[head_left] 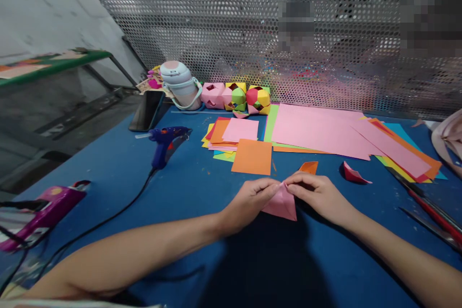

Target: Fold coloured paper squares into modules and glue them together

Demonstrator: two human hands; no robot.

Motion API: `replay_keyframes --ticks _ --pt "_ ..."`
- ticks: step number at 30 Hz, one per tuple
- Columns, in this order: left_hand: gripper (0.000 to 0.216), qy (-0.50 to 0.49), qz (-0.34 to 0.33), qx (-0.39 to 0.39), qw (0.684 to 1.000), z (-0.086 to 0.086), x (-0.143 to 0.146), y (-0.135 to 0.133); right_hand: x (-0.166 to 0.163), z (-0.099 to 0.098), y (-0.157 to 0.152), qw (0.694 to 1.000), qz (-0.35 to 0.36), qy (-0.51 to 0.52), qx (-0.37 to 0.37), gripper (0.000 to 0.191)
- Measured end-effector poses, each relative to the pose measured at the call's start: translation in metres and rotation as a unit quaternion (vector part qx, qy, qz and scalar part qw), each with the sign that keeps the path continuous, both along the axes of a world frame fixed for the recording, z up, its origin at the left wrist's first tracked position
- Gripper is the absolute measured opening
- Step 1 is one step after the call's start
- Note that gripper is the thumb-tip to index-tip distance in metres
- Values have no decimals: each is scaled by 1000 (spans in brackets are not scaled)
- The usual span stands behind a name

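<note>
Your left hand (pixel 249 200) and right hand (pixel 321 193), nearly closed, pinch the pink paper (pixel 282 207) at its top, over the blue table (pixel 197 185); if they pull unevenly, it may crease crooked or tear.

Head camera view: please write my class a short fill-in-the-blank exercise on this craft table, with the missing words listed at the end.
The left hand and right hand pinch folded paper coloured ____.
In the picture, the glue gun lies to the ____ of the orange square.
The tabletop is coloured ____.
Missing words: pink; left; blue.
</note>
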State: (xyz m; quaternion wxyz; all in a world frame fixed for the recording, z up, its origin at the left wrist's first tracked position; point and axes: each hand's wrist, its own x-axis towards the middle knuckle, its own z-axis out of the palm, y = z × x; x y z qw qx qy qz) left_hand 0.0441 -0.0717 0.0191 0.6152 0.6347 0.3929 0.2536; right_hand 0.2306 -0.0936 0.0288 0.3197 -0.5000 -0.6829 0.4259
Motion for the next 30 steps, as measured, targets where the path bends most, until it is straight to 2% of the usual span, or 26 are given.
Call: replay_keyframes --ticks 10,17,22,30 --pt "30 -13 4 -5 1000 -4 -1 0 -2 -1 -1 1000 -8 7 -2 15" --pt "28 -28 46 22 998 -7 2 -1 -8 -4 -7 996 -78 -26 26 13" --pt "22 18 90 69 993 -6 2 -4 -12 -5 -9 998 -68 -9 0 14" --pt "17 42 104 88 990 -4 3 -4 -16 -10 -11 998 -64 -3 -15 18"
